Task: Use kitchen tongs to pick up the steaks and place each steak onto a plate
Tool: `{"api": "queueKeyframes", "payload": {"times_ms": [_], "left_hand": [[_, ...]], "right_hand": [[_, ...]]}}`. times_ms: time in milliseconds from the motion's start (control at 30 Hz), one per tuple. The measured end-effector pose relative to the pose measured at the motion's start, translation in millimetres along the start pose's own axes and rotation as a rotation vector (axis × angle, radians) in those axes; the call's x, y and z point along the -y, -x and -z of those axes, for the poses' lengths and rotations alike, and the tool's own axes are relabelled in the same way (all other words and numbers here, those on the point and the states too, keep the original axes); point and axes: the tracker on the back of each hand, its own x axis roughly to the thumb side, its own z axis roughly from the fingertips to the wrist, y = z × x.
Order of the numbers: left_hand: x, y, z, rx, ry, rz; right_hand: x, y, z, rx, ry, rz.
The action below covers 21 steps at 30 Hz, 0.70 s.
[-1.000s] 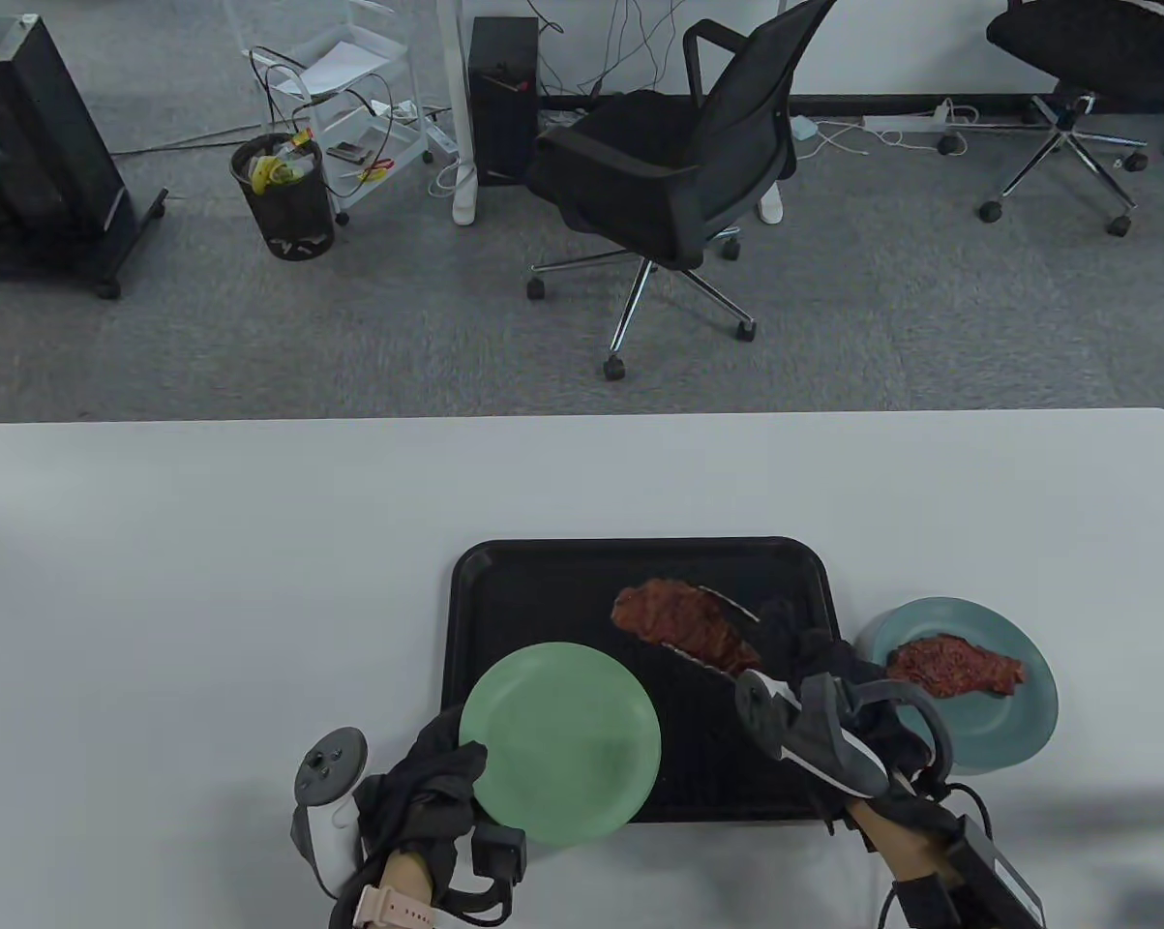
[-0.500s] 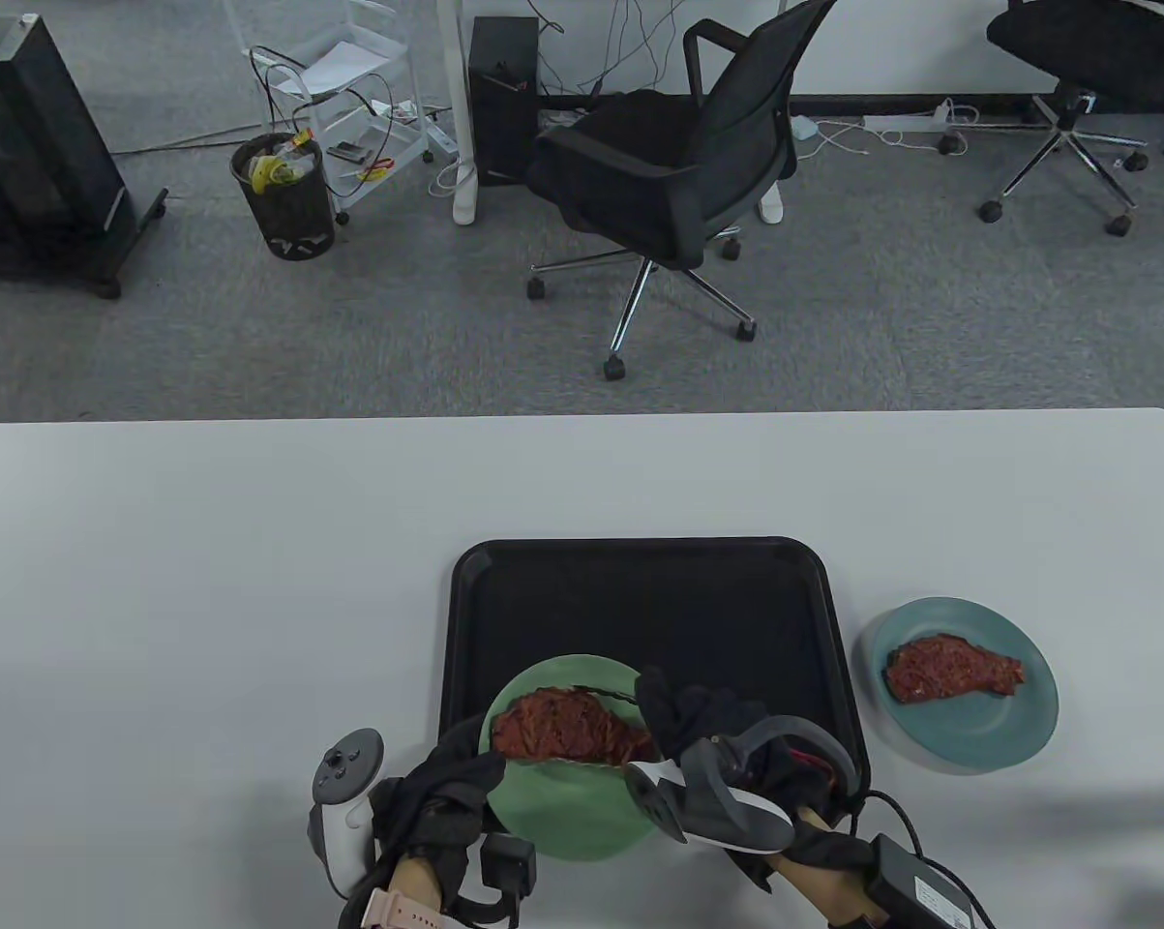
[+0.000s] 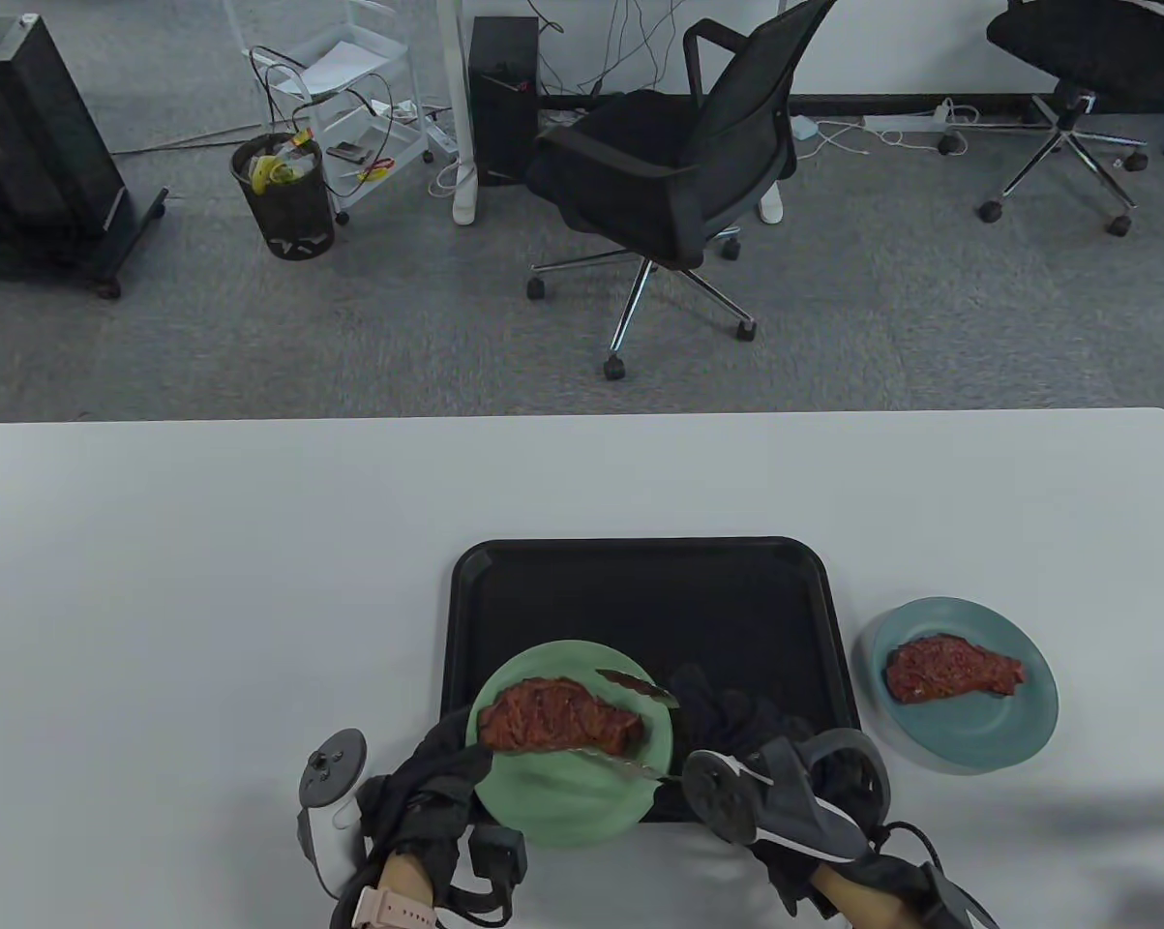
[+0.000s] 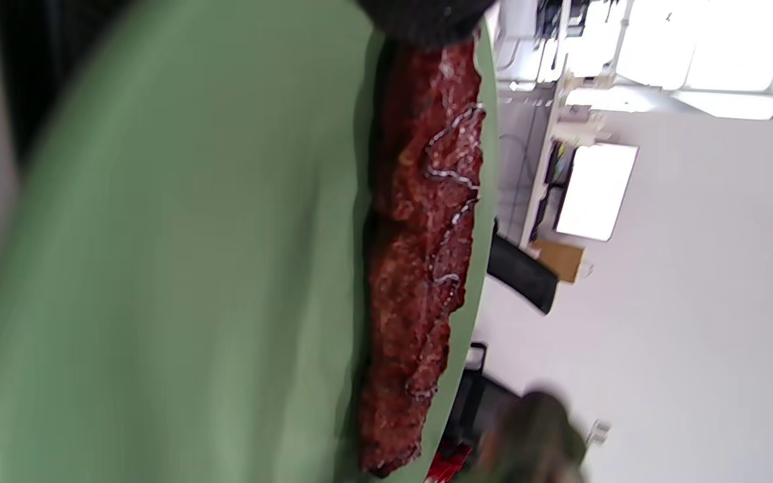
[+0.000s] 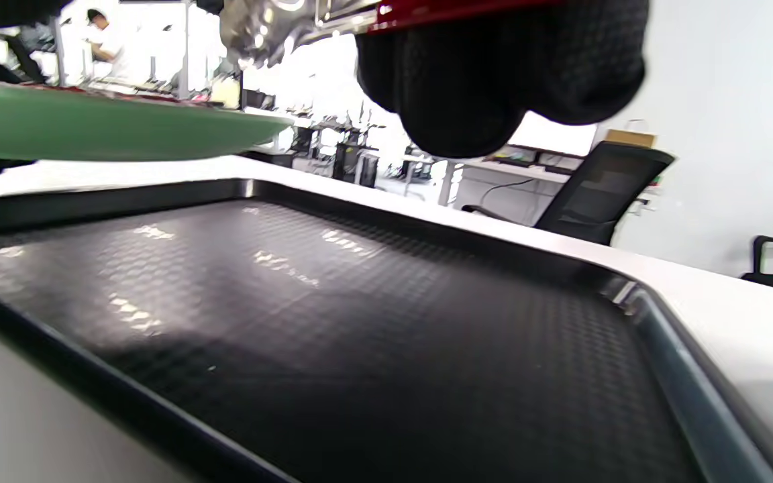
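A red-brown steak [image 3: 557,717] [image 4: 420,268] lies on the green plate [image 3: 582,794] [image 4: 178,282], which my left hand [image 3: 451,764] grips by its left rim, lifted over the front of the black tray [image 3: 640,590] [image 5: 333,315]. My right hand [image 3: 736,721] holds the metal tongs [image 3: 640,689], whose two arms are spread to either side of the steak's right end. A second steak [image 3: 951,668] sits on the blue-grey plate [image 3: 978,735] to the right of the tray.
The tray holds no other food. The green plate's underside [image 5: 111,131] hangs above the tray in the right wrist view. Past the white table's [image 3: 253,542] far edge stand office chairs [image 3: 669,174] and a bin [image 3: 286,198] on the carpet.
The tongs carried the steak from the tray onto the green plate, then their arms spread apart from it. My right hand drew back to the right; the plate shifted slightly.
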Motion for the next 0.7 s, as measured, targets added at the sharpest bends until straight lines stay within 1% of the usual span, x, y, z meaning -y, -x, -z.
{"api": "queueKeyframes", "payload": {"times_ms": [67, 167, 267, 367, 500, 700], "left_hand": [[-11.2, -4.5, -1.6, 0.024, -0.058, -0.028], [-35.8, -9.5, 1.2, 0.040, -0.168, -0.052], [-65.1, -10.8, 5.3, 0.020, -0.290, -0.062], [-93.5, -11.6, 9.2, -0.017, -0.388, -0.055], [-123.8, -10.2, 16.6, -0.053, -0.466, -0.053], [-153.4, -3.3, 34.0, -0.101, -0.500, -0.067]], "right_hand": [[-6.2, 11.4, -4.8, -0.054, -0.002, 0.017], [-15.6, 30.2, -13.2, -0.110, -0.045, 0.045], [-20.8, 46.9, -20.6, -0.155, -0.082, 0.031], [-21.4, 57.9, -23.2, -0.193, -0.095, 0.028], [-20.8, 64.1, -20.5, -0.216, -0.101, 0.059], [-29.8, 69.1, -15.7, -0.235, -0.144, 0.041]]}}
